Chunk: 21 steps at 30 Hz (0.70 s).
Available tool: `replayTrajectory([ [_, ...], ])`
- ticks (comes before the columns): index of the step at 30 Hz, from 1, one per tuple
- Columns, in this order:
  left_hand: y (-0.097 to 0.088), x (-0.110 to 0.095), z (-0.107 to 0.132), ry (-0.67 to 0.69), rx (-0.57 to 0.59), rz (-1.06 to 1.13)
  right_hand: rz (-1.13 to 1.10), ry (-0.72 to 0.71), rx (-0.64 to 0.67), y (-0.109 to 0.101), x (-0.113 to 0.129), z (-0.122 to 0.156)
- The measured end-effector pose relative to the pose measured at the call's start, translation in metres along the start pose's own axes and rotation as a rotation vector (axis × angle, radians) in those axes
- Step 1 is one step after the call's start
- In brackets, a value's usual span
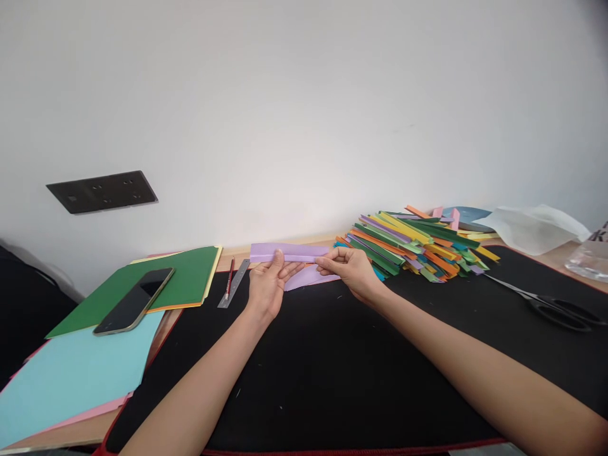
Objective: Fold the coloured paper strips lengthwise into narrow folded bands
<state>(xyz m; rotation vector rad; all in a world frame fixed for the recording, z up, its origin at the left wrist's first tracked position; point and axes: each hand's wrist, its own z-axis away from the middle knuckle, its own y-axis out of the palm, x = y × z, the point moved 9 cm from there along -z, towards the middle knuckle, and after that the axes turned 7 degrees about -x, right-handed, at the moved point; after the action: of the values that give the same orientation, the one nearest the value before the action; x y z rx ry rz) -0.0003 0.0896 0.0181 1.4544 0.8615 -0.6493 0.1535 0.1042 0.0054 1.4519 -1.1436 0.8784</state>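
Note:
A strip of purple paper (263, 251) with a lengthwise fold is held up above the black mat, between my two hands. My left hand (270, 282) grips it near its left part, thumb on top and fingers beneath. Near the other end, my right hand (349, 269) pinches its lower edge between thumb and fingers. Behind and below the strip lies another piece of purple paper (306, 277) on the mat, partly hidden by my hands. Just left of my left hand are a red pencil (230, 278) and a metal ruler (237, 283).
A pile of folded colored paper strips (413, 247) sits at the back right. Black-handled scissors (546, 307) lie right on the black mat (304, 367). At left, a phone (135, 301) rests on green paper (190, 278), near light blue sheets (95, 367). Clear plastic (586, 259) lies far right.

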Motion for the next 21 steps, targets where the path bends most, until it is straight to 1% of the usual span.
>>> replayTrajectory([
  [6,0.0016,-0.0008,0.0025,0.005,-0.016,0.018,-0.003,0.007,-0.010,-0.0012,-0.0015,-0.0003],
  [21,-0.0017,-0.0005,0.0023,0.014,-0.057,0.029,0.013,-0.006,-0.028,-0.0020,-0.0016,-0.0008],
])
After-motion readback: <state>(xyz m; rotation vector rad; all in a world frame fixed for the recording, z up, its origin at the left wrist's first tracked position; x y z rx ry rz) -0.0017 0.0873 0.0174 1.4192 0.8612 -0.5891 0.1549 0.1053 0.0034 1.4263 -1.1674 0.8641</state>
